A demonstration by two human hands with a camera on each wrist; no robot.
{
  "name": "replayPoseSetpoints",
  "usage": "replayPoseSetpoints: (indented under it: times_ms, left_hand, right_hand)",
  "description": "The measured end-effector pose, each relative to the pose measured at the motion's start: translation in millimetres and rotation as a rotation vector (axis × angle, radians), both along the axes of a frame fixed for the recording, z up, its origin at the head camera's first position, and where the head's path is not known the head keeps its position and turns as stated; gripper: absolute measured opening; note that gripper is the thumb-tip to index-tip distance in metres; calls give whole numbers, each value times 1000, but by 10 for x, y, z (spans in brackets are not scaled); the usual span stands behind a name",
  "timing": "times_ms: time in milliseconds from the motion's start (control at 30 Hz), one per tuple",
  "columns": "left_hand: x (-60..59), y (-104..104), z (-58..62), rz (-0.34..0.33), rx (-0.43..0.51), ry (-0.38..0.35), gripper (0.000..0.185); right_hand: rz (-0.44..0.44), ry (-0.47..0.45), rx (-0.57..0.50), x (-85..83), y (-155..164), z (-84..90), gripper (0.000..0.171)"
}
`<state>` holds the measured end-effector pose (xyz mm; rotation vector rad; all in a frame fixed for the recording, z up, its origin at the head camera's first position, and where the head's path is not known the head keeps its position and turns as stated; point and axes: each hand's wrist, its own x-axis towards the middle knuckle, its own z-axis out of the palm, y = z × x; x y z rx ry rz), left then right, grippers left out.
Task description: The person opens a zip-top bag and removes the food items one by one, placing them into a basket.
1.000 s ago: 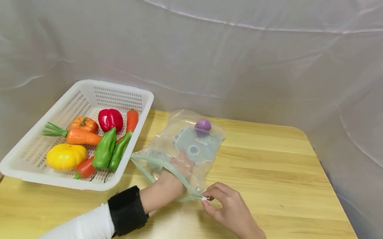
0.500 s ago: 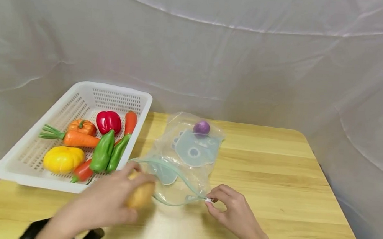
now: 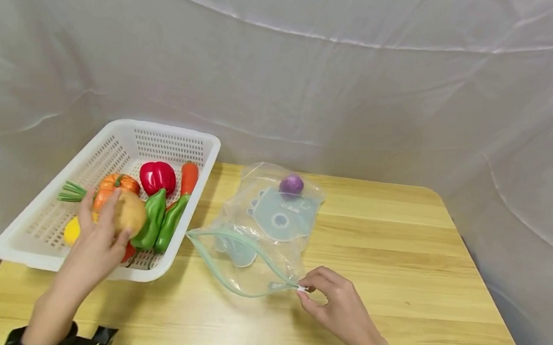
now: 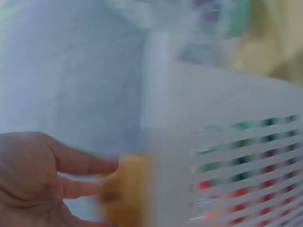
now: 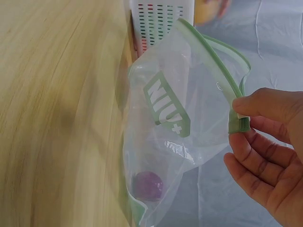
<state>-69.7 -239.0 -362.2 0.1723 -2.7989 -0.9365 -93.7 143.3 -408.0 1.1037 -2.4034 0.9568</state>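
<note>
In the head view my left hand [image 3: 94,244] holds a round, tan-orange vegetable or fruit [image 3: 131,214] over the white basket. Its exact kind is blurred in the left wrist view, where thumb and fingers grip it beside the basket wall. My right hand [image 3: 336,306] pinches the slider end of a clear zip bag [image 3: 258,276] between thumb and fingers. The bag lies on the table with its green-edged mouth gaping toward me. Inside its far end sits a purple ball-shaped item [image 3: 291,184], also showing through the plastic in the right wrist view.
A white slotted basket [image 3: 210,160] stands at the left, holding a red bell pepper [image 3: 157,177], green peppers [image 3: 155,212], an orange pumpkin [image 3: 120,182], a carrot [image 3: 188,178] and a yellow squash [image 3: 72,230]. A pale curtain [image 3: 314,87] hangs behind the wooden table [image 3: 399,245].
My left hand has come out of the bag with the tan-orange item and moved left over the basket. The right hand keeps its pinch on the bag's corner, nearly unmoved.
</note>
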Motion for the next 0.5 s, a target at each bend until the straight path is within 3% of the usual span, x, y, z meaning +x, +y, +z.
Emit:
replayPoseSetpoints:
  times_ms: [100, 167, 233, 300, 333, 433, 500]
  left_hand:
    - [-24, 156, -120, -23, 13, 49, 67]
    - [-33, 337, -162, -75, 21, 177, 58]
    - [-26, 531, -186, -190, -4, 307, 46]
    - [-18, 708, -191, -380, -46, 355, 39]
    - [-20, 792, -183, -490, -74, 332, 40]
    - [-60, 1019, -156, -793, -174, 130, 41]
    - [-150, 1165, -159, -899, -247, 14, 41]
  right_hand:
    - [-3, -1, -2, 14, 11, 8, 23]
    - [-4, 3, -6, 20, 18, 16, 23]
    - [-3, 8, -13, 17, 20, 23, 23]
    - [3, 14, -16, 10, 16, 28, 18]
    - [5, 18, -16, 7, 12, 30, 16]
    - [7, 22, -8, 0, -4, 34, 9]
    - [6, 17, 4, 2, -20, 35, 9]
